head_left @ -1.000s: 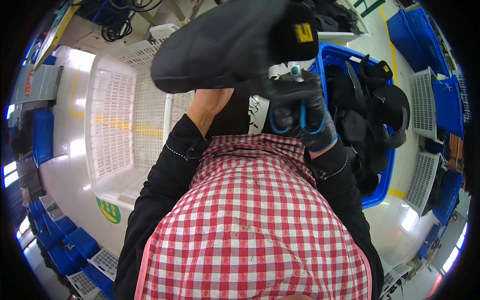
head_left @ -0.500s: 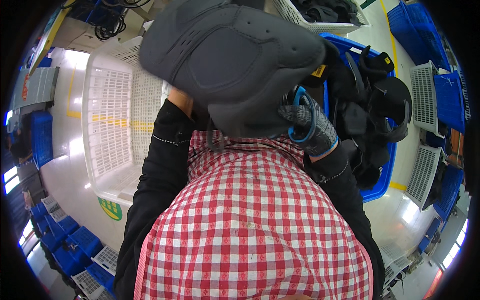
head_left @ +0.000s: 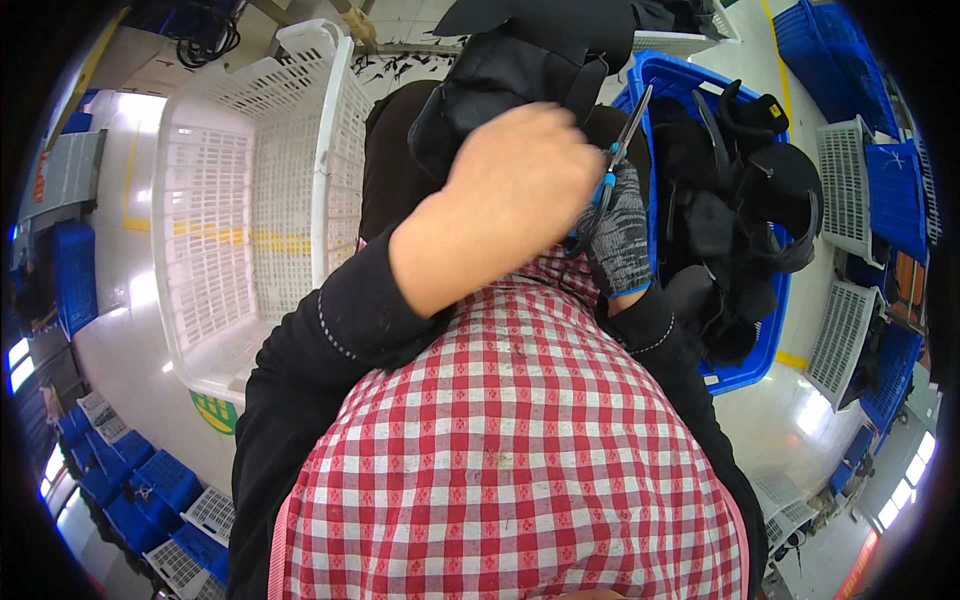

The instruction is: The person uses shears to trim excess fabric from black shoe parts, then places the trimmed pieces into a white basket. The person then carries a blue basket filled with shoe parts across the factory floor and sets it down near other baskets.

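Observation:
My right hand (head_left: 624, 235), in a grey knit glove with a blue cuff, grips a pair of scissors (head_left: 611, 180) with blue handles; their blades point up and away from me. My bare left hand (head_left: 495, 195) is curled closed and blurred by motion, just left of the scissors. Whatever its fingers hold is hidden. Beyond it, over my lap, lies a black padded, stitched piece (head_left: 520, 85), partly covered by the left hand. A blue crate (head_left: 770, 350) at my right holds several black pieces (head_left: 710, 230) of similar material.
An upright white plastic crate (head_left: 322, 150) stands close at my left. Another white crate (head_left: 690, 42) with black pieces is at the far right. Dark scraps (head_left: 395, 68) litter the floor ahead. Blue bins (head_left: 895, 190) and white crates (head_left: 845, 185) line the right side.
The black piece has moved away from me and lower over my lap. My left hand has come out from under it and across toward the scissors, whose blades now point upward.

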Motion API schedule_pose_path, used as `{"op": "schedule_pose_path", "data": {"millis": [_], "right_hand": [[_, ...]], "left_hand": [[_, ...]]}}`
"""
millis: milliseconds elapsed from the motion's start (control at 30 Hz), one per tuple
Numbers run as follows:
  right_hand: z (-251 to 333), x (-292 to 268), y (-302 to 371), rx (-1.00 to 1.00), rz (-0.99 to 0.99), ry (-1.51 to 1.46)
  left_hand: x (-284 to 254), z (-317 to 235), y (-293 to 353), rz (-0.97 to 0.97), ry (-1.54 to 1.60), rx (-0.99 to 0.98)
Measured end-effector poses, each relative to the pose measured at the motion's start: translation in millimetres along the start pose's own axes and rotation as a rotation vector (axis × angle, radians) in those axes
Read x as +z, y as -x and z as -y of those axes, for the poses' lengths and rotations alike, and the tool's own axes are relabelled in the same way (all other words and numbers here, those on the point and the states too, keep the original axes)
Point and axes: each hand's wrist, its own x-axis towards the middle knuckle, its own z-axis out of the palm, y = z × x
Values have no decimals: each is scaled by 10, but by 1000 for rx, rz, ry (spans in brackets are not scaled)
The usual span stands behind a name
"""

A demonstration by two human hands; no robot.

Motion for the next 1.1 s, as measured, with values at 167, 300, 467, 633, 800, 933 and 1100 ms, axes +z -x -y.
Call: {"op": "schedule_pose_path", "data": {"millis": [167, 300, 467, 633, 800, 933, 1100], "right_hand": [[10, -56, 169, 253, 58, -143], [-12, -102, 167, 260, 50, -152], [-160, -297, 164, 283, 185, -295], [13, -800, -36, -115, 203, 298], [508, -1167, -445, -465, 472, 1203], [733, -1075, -793, -695, 616, 1339], [866, -1020, -1100, -907, 794, 1543]], "left_hand": [[543, 365, 238, 188, 24, -157], [798, 456, 309, -148, 492, -162], [869, 441, 285, -178, 535, -138], [913, 438, 306, -233, 478, -167], [974, 428, 285, -268, 443, -195], [973, 429, 292, -260, 447, -220], [957, 413, 285, -248, 428, -223]]}}
